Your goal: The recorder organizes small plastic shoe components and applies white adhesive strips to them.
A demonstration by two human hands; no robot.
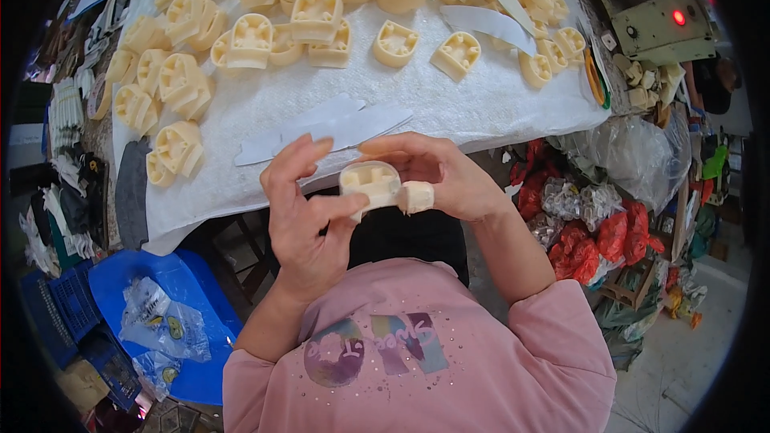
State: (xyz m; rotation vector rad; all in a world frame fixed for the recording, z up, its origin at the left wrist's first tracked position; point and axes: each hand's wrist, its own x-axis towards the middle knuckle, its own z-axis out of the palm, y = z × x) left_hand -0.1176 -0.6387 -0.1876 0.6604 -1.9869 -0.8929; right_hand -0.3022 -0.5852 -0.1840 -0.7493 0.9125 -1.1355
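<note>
Between my hands, in front of the table's near edge, is a cream-coloured, D-shaped shoe heel (371, 179), its hollow ribbed side turned up. A pale band runs round its rim. My left hand (309, 228) grips it from the left, with the thumb across its lower left corner and the index finger raised and bent. My right hand (453, 176) holds it from the right. Its thumb is wrapped in whitish tape (417, 197), and its fingers curl behind the heel, partly hidden. Just beyond my hands, white curved strips (325, 130) lie on the table.
The table (497, 116) has a white woven cover. Many similar heels (317, 16) are heaped at its far side and left. A dark grey strip (132, 196) hangs at the left edge. A blue plastic chair (188, 361) stands lower left; red bags (613, 236) lie lower right.
</note>
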